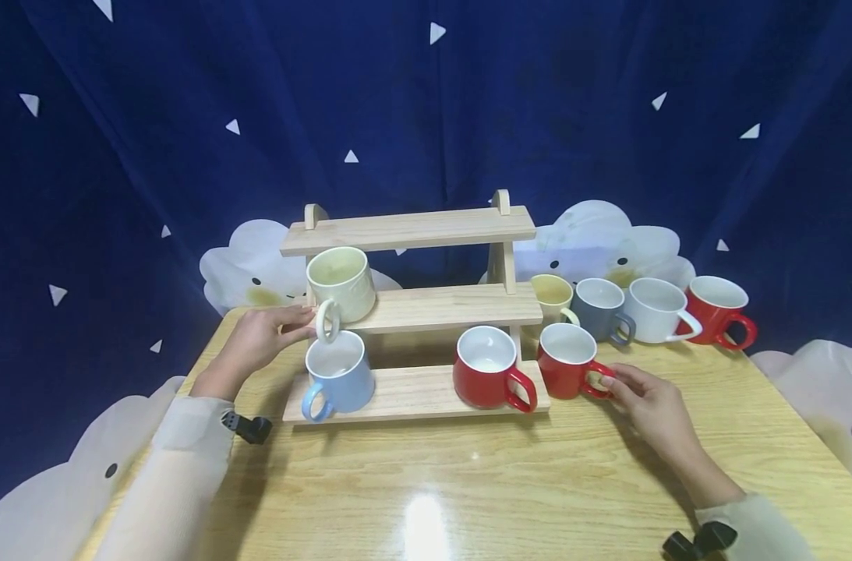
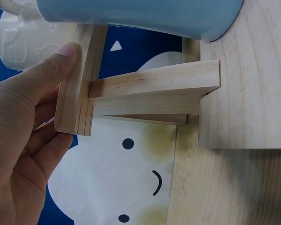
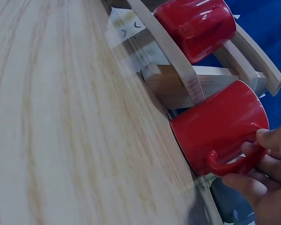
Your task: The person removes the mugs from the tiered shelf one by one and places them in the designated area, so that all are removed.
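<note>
Right hand (image 1: 653, 409): pinches red mug (image 1: 560, 372) by its handle.
Left hand (image 1: 260, 340): grips left end of middle board (image 1: 447, 305).
Red mug: upright on surface (image 1: 552, 483), just beside bottom board (image 1: 411, 393).
Step, judged: mug grasp.
Next move, judged: calls for level lift, handle secure.

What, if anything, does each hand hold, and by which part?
Right hand: the red mug beside the rack, by its handle. Left hand: the rack's middle shelf, by its left end.
</note>
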Action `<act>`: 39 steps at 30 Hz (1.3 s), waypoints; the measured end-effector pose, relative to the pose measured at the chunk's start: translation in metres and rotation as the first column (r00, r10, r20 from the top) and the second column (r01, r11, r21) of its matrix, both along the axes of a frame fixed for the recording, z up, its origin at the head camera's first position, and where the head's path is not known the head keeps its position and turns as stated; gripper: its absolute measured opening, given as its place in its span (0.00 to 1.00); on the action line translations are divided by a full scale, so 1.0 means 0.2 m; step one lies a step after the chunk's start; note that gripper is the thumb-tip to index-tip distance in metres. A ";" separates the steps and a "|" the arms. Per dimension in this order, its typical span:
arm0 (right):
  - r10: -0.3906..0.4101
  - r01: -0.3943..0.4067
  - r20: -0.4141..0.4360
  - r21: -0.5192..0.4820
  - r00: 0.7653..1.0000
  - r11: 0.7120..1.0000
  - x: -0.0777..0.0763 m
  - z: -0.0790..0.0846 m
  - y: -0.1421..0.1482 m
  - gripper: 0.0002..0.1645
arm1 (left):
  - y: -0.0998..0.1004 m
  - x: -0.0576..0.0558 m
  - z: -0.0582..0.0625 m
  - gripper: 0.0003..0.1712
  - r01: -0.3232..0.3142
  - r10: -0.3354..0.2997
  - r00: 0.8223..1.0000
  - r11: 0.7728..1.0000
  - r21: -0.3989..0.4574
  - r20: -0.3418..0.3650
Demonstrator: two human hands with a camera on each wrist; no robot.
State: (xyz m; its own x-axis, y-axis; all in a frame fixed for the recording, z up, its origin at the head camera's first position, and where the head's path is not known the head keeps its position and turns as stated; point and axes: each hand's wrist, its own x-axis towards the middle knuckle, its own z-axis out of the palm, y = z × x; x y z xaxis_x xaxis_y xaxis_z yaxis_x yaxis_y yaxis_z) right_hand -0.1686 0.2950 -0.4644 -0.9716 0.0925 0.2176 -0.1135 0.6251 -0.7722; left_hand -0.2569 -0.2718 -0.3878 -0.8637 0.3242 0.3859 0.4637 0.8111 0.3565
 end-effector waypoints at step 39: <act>0.166 -0.094 -0.166 0.376 0.972 0.922 -0.01 0.24 0.01 0.23 | 0.00 -0.01 -0.01 0.20 -0.003 0.003 1.000 1.000 0.014 0.008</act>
State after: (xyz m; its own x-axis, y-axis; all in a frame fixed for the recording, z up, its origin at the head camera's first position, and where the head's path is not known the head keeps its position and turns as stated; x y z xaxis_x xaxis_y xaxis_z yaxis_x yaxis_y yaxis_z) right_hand -0.1705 0.2978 -0.4170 -0.9060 -0.1525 0.3948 -0.3355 0.8274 -0.4503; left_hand -0.2580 -0.2725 -0.3889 -0.8678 0.3163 0.3832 0.4583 0.8075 0.3712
